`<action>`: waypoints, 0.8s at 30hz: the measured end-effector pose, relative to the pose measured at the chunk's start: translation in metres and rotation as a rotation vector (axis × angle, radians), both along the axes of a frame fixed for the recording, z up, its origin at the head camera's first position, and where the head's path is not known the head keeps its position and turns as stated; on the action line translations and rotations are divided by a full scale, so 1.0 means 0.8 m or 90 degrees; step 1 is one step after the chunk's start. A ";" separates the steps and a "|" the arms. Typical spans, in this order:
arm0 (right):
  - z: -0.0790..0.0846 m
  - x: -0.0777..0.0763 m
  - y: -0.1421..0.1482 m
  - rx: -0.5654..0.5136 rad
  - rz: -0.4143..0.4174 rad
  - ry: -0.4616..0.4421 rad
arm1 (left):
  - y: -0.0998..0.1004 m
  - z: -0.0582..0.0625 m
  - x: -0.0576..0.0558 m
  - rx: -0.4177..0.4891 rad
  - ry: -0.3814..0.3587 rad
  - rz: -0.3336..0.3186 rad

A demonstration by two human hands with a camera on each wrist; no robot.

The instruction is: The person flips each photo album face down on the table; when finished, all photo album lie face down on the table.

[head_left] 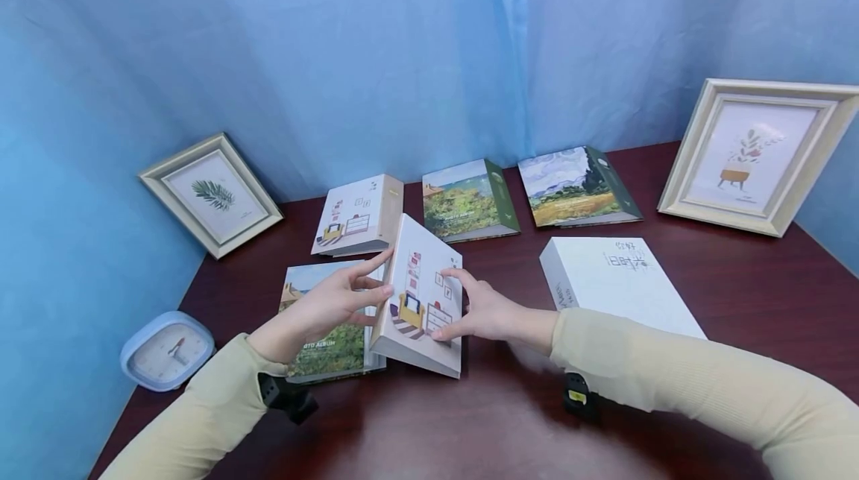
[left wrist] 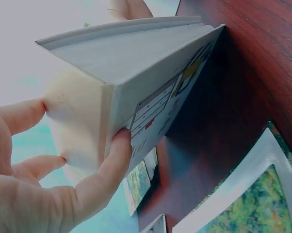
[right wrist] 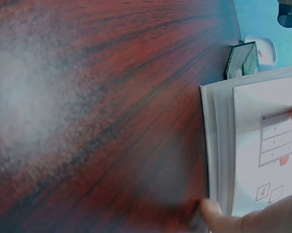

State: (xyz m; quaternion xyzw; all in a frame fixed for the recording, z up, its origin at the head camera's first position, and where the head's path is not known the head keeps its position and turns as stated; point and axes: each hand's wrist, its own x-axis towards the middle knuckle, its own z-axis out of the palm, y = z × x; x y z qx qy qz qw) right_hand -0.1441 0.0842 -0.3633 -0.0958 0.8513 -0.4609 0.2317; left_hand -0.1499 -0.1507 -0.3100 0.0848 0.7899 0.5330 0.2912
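Observation:
A white photo album (head_left: 419, 349) with a drawing of an armchair and drawers stands tilted at the middle of the table, between both hands. My left hand (head_left: 332, 307) holds its spine side: in the left wrist view, the thumb (left wrist: 114, 158) lies on the cover and two fingertips touch the pale spine (left wrist: 78, 126). From the other side my right hand (head_left: 493, 310) grips the album, thumb on the cover; in the right wrist view, a finger (right wrist: 212, 213) reaches the page edge. Beneath the left hand lies a landscape-covered photo album (head_left: 335, 353), partly hidden.
Behind stand a second white album (head_left: 352, 208), a green-spined landscape album (head_left: 463, 200) and a wheat-field album (head_left: 570, 189). A white box (head_left: 617, 282) lies right. Picture frames (head_left: 215, 197) stand at both back corners; a blue clock (head_left: 168, 352) is at left.

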 end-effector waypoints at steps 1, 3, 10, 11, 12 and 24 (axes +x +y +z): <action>0.001 0.000 0.000 0.006 0.001 0.006 | 0.001 0.001 0.000 -0.006 0.004 0.000; 0.002 0.001 -0.001 0.004 -0.003 0.015 | 0.003 0.003 0.000 -0.014 0.011 -0.003; 0.007 0.003 0.000 -0.109 -0.011 0.021 | 0.014 0.015 0.000 -0.037 0.068 -0.047; 0.007 0.003 0.002 -0.130 -0.008 0.018 | 0.016 0.016 0.000 -0.038 0.077 -0.052; 0.008 0.002 0.004 -0.157 -0.006 0.011 | 0.018 0.018 0.001 -0.039 0.086 -0.058; 0.044 -0.004 0.023 -0.335 -0.005 -0.099 | 0.029 0.020 0.009 -0.014 0.138 -0.075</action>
